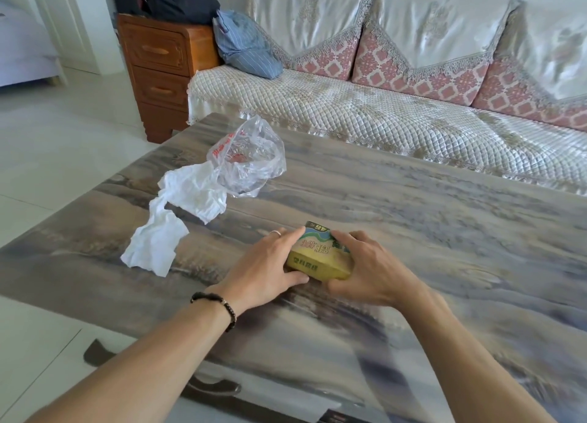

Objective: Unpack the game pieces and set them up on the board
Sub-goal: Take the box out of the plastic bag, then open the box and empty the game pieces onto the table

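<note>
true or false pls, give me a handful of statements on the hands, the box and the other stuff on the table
1. Both hands hold the box. True: left hand and right hand grip its sides.
2. The box is lifted high above the table. False: it sits at the tabletop.
3. A clear plastic bag lies left of and beyond the box. True.
4. The crumpled paper covers the box. False: it lies apart, beside the bag.
5. A game board is laid out. False: none shows.

Glossy table (444, 232); crinkled clear plastic bag (251, 159)
</note>
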